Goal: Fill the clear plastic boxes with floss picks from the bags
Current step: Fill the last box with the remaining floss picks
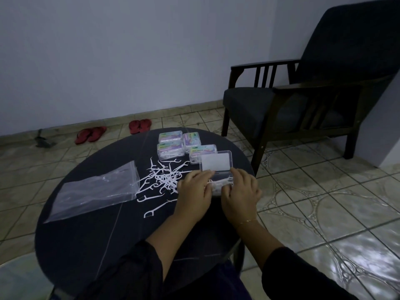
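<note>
Floss picks [164,178] litter dark round table [86,245]; armchair [303,94] beyond.

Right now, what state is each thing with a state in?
Open box: lid up, picks inside.
Four labelled boxes: closed, filled.
Plastic bag: flat, looks emptied.
Loose floss picks: scattered on table.
Left hand: holding picks at the box.
Right hand: same.

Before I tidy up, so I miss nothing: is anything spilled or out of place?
Yes. Loose floss picks lie scattered in a tangle on the round table, between the plastic bag and the open box at both hands.
</note>
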`<state>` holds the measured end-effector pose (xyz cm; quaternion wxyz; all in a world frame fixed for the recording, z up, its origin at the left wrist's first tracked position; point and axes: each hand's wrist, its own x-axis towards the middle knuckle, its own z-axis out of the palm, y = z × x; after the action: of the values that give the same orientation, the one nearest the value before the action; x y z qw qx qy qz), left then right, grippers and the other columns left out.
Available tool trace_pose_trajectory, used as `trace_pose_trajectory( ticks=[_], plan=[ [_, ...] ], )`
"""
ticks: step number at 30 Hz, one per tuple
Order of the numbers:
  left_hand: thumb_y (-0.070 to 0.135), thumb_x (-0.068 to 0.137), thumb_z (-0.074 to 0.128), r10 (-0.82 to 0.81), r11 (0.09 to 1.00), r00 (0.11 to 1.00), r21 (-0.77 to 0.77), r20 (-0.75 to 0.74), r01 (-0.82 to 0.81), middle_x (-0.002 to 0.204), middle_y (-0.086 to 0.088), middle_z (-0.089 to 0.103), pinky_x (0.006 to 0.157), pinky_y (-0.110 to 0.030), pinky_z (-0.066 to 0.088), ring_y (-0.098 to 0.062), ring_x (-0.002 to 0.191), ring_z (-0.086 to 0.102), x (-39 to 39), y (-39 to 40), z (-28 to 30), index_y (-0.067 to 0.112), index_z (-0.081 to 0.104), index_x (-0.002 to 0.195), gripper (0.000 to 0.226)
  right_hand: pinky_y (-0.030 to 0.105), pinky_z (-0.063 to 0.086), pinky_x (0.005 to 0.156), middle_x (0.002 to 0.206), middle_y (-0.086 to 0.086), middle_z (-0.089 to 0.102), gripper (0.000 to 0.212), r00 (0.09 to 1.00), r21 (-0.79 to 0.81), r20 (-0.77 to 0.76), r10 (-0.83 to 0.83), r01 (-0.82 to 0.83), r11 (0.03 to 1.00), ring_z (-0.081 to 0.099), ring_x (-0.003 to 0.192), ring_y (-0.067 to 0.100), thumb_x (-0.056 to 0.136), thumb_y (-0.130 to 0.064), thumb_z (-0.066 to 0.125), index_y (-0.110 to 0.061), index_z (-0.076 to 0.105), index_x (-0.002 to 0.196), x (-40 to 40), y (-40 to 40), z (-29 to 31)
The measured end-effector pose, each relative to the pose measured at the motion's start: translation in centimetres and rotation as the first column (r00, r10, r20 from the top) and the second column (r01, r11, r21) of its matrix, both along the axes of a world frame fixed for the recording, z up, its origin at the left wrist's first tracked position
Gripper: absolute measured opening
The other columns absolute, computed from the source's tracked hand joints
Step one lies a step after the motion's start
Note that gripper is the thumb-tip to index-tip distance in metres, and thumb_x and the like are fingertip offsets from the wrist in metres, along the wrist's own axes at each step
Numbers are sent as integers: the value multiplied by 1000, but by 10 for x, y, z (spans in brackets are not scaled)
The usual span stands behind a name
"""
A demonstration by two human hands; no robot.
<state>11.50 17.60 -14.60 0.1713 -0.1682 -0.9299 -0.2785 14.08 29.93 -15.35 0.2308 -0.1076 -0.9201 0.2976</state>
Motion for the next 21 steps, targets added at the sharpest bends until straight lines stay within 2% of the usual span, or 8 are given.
trace_pose_trajectory(
  ticks=[3, 6, 8, 11, 16, 18, 20, 21],
  plan=[
    [37, 88, 31, 67, 998, 993, -16, -96, -69, 121, 12, 62, 87, -29, 20, -13, 117, 48, 7, -5, -10, 27, 67, 115, 46, 40, 19, 99, 145, -1, 39, 57, 997, 107, 40, 65, -69, 992, 25, 134, 20, 81, -34, 31, -24, 48, 135, 1, -1, 1],
    [37, 86, 31, 92, 995, 990, -17, -110, -94, 117, 13, 64, 86, -30, 23, -13, 114, 49, 12, -9, -10, 27, 69, 111, 47, 39, 16, 94, 142, 0, 43, 53, 993, 217, 85, 83, -99, 971, 26, 133, 21, 83, -34, 30, -24, 56, 128, -1, -2, -3],
    [33, 86, 36, 128, 992, 985, -2, -115, -129, 114, 13, 65, 85, -31, 26, -14, 112, 52, 16, -16, -10, 26, 71, 107, 41, 39, 17, 92, 137, 3, 49, 51, 995, 232, 69, 67, -81, 969, 31, 129, 23, 81, -34, 33, -22, 60, 123, -1, -4, -3],
    [25, 83, 48, 194, 981, 976, 2, -100, -195, 116, 13, 64, 85, -28, 23, -14, 113, 50, 25, -35, -11, 27, 70, 109, 34, 42, 23, 89, 128, 6, 56, 45, 997, 265, -1, 74, -71, 962, 34, 122, 23, 78, -31, 39, -21, 64, 114, 1, -6, -3],
    [23, 82, 64, 269, 952, 961, -133, -63, -275, 128, 12, 57, 94, -31, 22, -14, 121, 42, 35, -83, -10, 27, 63, 122, 40, 40, 26, 87, 119, 1, 61, 44, 962, 483, -90, 259, -185, 856, 41, 116, 23, 73, -32, 43, -23, 67, 109, 11, -15, 5],
    [30, 83, 67, 294, 934, 955, -196, -44, -297, 131, 9, 55, 98, -36, 28, -17, 122, 43, 37, -97, -10, 25, 60, 126, 44, 43, 33, 88, 115, -1, 62, 44, 940, 562, -38, 339, -260, 785, 42, 114, 22, 69, -33, 55, -22, 67, 109, 12, -28, 6],
    [36, 85, 65, 319, 917, 946, -234, -49, -322, 133, 6, 55, 99, -39, 32, -20, 123, 45, 37, -103, -9, 22, 58, 129, 46, 46, 41, 86, 115, -3, 63, 47, 927, 614, 99, 362, -343, 711, 44, 114, 22, 68, -36, 64, -21, 65, 112, 10, -43, 9],
    [38, 88, 62, 332, 911, 943, -247, -40, -331, 136, 6, 53, 100, -39, 31, -20, 125, 43, 38, -104, -8, 21, 56, 131, 47, 47, 38, 88, 120, -2, 61, 49, 914, 619, 173, 366, -390, 682, 43, 117, 23, 73, -37, 63, -20, 62, 118, 10, -50, 11]
  ],
)
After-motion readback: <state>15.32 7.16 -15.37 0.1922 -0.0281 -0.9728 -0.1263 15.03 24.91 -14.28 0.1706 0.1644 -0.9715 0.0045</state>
